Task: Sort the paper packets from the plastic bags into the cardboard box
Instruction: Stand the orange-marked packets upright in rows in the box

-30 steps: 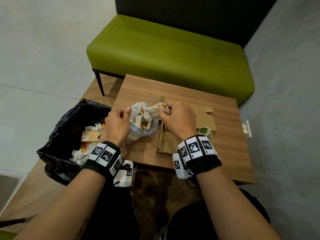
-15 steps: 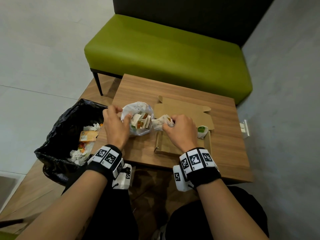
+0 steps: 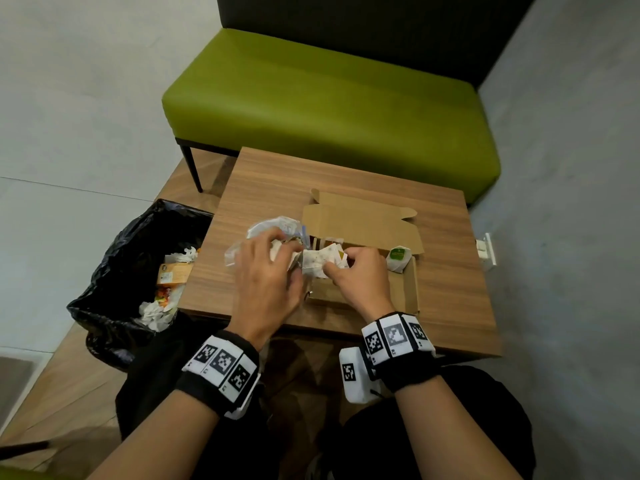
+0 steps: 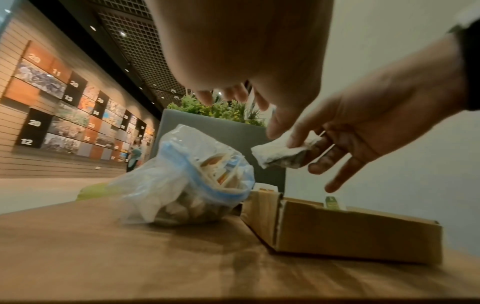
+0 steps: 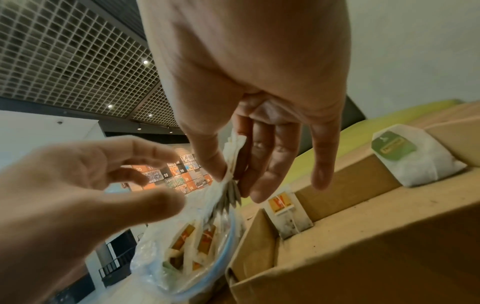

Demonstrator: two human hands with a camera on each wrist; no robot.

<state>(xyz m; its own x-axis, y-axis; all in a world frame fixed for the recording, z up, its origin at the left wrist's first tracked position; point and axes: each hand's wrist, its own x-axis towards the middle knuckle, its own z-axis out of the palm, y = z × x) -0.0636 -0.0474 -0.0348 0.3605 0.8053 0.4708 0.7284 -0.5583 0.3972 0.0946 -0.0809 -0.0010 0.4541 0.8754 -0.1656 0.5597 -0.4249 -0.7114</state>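
A clear plastic bag (image 3: 256, 233) (image 4: 187, 181) (image 5: 187, 253) full of paper packets sits on the wooden table (image 3: 446, 244), just left of the open cardboard box (image 3: 410, 292) (image 4: 350, 232) (image 5: 363, 230). My right hand (image 3: 332, 268) (image 4: 303, 148) (image 5: 233, 179) pinches a crumpled white bundle of packets (image 3: 317, 261) (image 4: 278, 153) (image 5: 233, 156) above the box's left edge. My left hand (image 3: 277, 265) (image 5: 135, 174) hovers over the bag with its fingers spread, holding nothing, its thumb close to the bundle. A green-labelled pouch (image 3: 398, 258) (image 5: 420, 160) and an orange-marked packet (image 5: 280, 202) lie in the box.
A black bin bag (image 3: 114, 258) with rubbish stands on the floor left of the table. A green bench (image 3: 329, 109) lies behind the table, and a grey wall (image 3: 561, 202) is close on the right. The box's flap (image 3: 360, 223) lies flat toward the bench.
My right hand has drawn the packet bundle out of the bag and toward the box. My left hand has let go of the bag's rim and moved right toward the bundle.
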